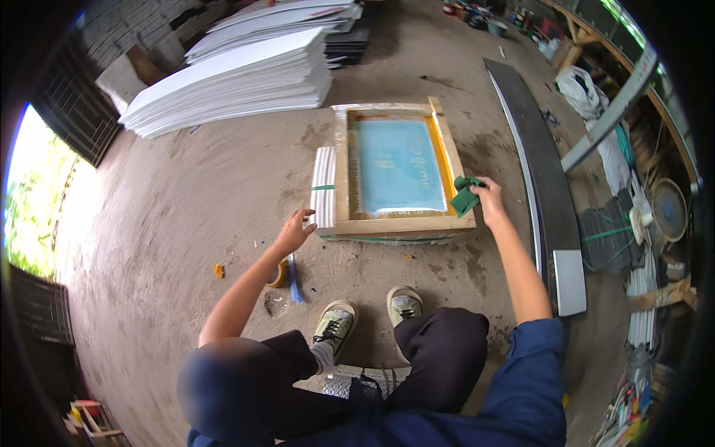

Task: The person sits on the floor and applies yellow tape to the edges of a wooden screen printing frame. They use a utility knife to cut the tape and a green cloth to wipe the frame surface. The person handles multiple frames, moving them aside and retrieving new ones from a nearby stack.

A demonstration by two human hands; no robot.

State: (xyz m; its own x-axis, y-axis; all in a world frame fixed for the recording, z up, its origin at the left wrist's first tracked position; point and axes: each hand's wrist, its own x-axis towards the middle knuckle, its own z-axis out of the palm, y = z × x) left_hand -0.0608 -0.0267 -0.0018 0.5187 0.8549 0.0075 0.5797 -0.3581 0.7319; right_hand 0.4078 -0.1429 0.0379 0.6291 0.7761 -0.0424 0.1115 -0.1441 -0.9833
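A wooden screen-printing frame with a blue mesh lies flat in front of me. It rests on a low stack of white strips, bound with a green strap and showing at the frame's left side. My right hand pinches a bunched green cloth over the frame's near right corner. On the other side, my left hand is by the near end of the white strips, its fingers apart and nothing in them. I cannot tell whether its fingertips touch the strips.
Behind the frame to the left stand tall piles of white sheets. A long dark board stack runs along the right, with a fan beyond it. A tape roll and blue strip lie on the floor near my shoes.
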